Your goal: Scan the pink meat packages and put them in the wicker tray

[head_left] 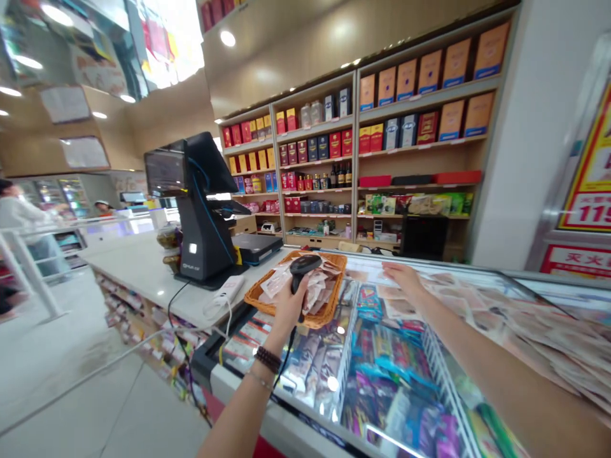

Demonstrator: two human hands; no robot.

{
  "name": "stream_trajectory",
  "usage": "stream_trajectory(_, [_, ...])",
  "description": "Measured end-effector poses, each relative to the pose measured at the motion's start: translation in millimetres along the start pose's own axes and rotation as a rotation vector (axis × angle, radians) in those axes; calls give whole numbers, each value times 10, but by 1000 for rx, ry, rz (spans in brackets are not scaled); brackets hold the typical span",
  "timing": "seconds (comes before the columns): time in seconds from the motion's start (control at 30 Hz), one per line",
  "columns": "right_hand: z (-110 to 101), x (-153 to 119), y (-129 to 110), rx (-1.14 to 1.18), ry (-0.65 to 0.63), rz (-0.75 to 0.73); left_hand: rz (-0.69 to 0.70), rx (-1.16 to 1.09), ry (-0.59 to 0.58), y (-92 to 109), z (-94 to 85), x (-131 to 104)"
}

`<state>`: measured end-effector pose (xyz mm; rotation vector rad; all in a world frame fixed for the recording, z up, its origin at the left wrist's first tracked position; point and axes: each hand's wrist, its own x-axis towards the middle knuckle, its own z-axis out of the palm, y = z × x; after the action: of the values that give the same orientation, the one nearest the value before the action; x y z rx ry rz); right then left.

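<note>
My left hand is closed around the handle of a black barcode scanner, whose cord runs down past my wrist. The scanner is above a woven basket of small clear packets. To the right, my right hand reaches over the glass freezer top with its fingers stretched out, and no object shows in it. Flat packets lie on the glass just below that hand. Many more flat packets are spread across the glass on the right.
A dark checkout terminal stands on the white counter, left of the basket. Wrapped goods fill the freezer under the glass. Shelves of boxes line the back wall. A person is at far left. Cables hang by the counter.
</note>
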<state>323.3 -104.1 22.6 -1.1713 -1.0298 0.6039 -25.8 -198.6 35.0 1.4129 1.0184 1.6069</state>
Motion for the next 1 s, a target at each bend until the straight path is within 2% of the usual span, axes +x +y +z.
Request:
stream_trajectory(0.13, [-856,-18,25,-149,142,-43,27,-45,-125,-12,408,-56])
stream_trajectory(0.23, [-1428,-161,93,-407,224,-115,6,-68,-217,-52,758,-147])
stream_trajectory(0.3, [-1710,-315,182,-610,247,-183,-27,-75,-281,-103,988,-226])
stream_trajectory(0.37, [-1873,-493,300,-795,227,-230,-58,-81,-337,-182,1202,-310])
stream_trajectory(0.43, [-1912,-658,433,-940,191,-211,-85,-82,-375,-285,1386,-388])
stream_trajectory(0.5, [-1854,-769,560,-1032,196,-141,-119,-74,-404,-395,1529,-457])
stream_trajectory(0.6, [-1705,-815,699,-1055,303,-53,-157,-39,-448,-525,1656,-552])
stream_trajectory(0.73, [-1609,-791,759,-955,398,-84,-165,-33,-510,-584,1713,-667])
stream_trajectory(0.87, [-1628,-827,725,-777,355,-81,-179,-68,-561,-593,1719,-720])
stream_trajectory(1.0, [-1568,-883,687,-541,309,-78,-199,-112,-506,-642,1695,-695])
